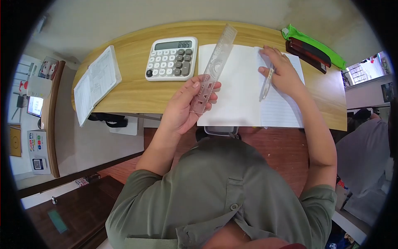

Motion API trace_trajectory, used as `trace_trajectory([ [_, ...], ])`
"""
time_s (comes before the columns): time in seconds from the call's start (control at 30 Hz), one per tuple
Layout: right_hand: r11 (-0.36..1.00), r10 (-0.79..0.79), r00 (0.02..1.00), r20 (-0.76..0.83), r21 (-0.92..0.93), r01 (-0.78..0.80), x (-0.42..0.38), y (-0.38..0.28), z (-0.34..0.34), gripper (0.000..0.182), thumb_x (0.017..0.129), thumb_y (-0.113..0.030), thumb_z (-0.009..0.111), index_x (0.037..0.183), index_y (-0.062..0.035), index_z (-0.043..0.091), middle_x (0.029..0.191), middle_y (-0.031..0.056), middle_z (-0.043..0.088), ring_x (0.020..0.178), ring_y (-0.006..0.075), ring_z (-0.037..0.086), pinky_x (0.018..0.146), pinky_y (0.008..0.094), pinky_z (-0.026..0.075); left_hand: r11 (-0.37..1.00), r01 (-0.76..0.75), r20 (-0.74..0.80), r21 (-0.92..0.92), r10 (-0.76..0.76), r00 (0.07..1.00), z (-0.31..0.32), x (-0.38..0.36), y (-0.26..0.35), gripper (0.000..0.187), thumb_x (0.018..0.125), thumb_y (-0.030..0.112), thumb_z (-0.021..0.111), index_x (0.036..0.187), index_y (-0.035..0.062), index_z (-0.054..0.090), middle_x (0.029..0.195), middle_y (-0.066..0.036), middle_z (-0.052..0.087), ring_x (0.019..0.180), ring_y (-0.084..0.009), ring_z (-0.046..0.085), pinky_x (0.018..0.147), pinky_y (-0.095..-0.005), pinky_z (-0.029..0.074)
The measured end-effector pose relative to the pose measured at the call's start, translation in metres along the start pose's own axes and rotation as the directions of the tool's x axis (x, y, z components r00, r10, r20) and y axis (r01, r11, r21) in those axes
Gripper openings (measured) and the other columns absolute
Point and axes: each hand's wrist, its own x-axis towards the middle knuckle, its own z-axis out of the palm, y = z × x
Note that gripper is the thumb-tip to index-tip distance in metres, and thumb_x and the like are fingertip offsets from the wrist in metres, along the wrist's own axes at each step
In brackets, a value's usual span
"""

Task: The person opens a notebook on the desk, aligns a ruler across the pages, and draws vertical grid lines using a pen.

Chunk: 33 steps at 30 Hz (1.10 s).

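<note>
A clear plastic ruler [220,54] with cut-out shapes is gripped in my left hand [187,101], raised at a slant over the left page. My right hand [283,71] rests at the upper part of the lined right page, with a pen [266,86] held by the thumb and palm, its tip pointing down toward the page. Beneath both lies an open notebook [232,106], its left page blank and its right page ruled. Left of the notebook sits a white calculator [172,59] with grey keys and digits on its display.
A stack of printed papers [98,83] lies at the table's left edge. At the back right are a dark stapler [307,54] and a bright green case [317,46]. The wooden table [137,93] has a curved far edge against the wall. A dark cabinet [78,211] stands lower left.
</note>
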Motion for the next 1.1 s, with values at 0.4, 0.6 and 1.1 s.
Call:
trace_trajectory([
  [0.4,0.308,0.410,0.911,-0.053,0.948,-0.084,-0.030,-0.104,-0.022,0.047,0.090,-0.018,0.076,0.130,-0.0024,0.056,0.120,0.0168,0.065,0.108,0.0222,0.064,0.087,0.0330,0.053,0.982,-0.001,0.124,0.188,-0.023,0.992,0.035,-0.024,-0.007,0.037,0.107,0.034,0.048,0.135,0.0097,0.049,0.121,-0.017,0.064,0.087,-0.0185,0.062,0.071,-0.0280,0.051],
  [0.6,0.130,0.412,0.911,0.032,0.987,-0.094,-0.060,-0.121,-0.040,0.017,0.091,-0.010,0.074,0.100,-0.0023,0.062,0.089,0.0093,0.071,0.081,0.0169,0.069,0.077,0.0326,0.055,0.886,0.022,0.247,0.463,-0.153,0.957,0.068,-0.034,-0.011,0.037,0.109,0.021,0.045,0.141,0.0046,0.047,0.108,-0.013,0.068,0.081,-0.0128,0.060,0.072,-0.0267,0.050],
  [1.1,0.928,0.237,0.492,-0.838,0.344,0.139,-0.085,-0.101,-0.061,0.021,0.106,-0.015,0.049,0.098,0.0005,0.059,0.106,0.0224,0.070,0.103,0.0312,0.069,0.091,0.0405,0.056,0.834,0.234,0.131,0.499,-0.339,0.931,0.087,-0.027,-0.013,0.034,0.108,0.015,0.043,0.138,0.0025,0.052,0.098,-0.007,0.069,0.073,-0.0097,0.059,0.066,-0.0242,0.049],
])
